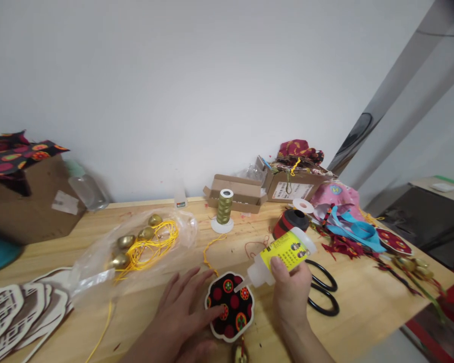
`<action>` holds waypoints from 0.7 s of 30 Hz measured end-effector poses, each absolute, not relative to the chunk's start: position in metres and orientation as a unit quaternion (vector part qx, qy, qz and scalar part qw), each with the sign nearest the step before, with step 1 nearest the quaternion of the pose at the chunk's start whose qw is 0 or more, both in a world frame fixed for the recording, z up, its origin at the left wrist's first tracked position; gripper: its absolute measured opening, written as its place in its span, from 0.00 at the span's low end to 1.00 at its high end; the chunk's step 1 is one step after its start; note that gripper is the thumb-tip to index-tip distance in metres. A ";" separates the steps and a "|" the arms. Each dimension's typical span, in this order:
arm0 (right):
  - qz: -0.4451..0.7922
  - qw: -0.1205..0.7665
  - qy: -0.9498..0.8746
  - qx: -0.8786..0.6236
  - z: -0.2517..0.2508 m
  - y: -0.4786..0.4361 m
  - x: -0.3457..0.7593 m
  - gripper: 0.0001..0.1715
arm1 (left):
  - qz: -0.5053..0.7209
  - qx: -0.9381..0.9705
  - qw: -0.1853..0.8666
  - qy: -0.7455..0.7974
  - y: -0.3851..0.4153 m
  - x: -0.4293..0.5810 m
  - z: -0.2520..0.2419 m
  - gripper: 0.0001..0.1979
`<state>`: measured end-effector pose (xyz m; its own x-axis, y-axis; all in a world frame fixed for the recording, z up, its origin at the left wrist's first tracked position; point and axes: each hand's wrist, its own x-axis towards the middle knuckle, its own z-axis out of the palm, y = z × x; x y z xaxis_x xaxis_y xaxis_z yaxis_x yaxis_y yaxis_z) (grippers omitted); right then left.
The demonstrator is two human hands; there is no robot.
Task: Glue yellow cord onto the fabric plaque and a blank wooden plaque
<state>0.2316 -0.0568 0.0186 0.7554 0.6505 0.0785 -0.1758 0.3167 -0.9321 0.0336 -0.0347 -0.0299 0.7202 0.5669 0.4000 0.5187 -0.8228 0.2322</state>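
Observation:
A flower-shaped ornament (235, 301) lies flat on the table, black patterned fabric inside a pale wooden rim. A yellow cord runs from its top edge, and a gold bell (240, 353) hangs below it, partly cut off. My left hand (185, 310) is open, fingers spread, with the index fingertip touching the fabric. In my right hand (293, 292) is a glue bottle (282, 257) with a yellow label, tilted so its thin nozzle points down at the upper part of the fabric. Whether the tip touches, or any glue comes out, I cannot tell. Black-handled scissors (323, 290) lie beside my right hand.
Left of my hands are a plastic bag (185, 227) with gold bells and yellow cord, and stacked wooden cutouts (34, 307). A green thread spool (224, 207) and an open carton (236, 191) stand behind. Ribbons (355, 229) and tassels crowd the right side.

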 end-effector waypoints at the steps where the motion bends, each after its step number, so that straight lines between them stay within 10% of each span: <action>1: 0.268 0.779 -0.225 -0.521 0.018 -0.057 0.232 0.18 | 0.235 0.926 0.054 0.292 -0.034 0.033 -0.030 0.19; 21: 0.289 0.768 -0.239 -0.519 0.016 -0.055 0.235 0.18 | 0.239 0.928 0.051 0.282 -0.033 0.034 -0.033 0.20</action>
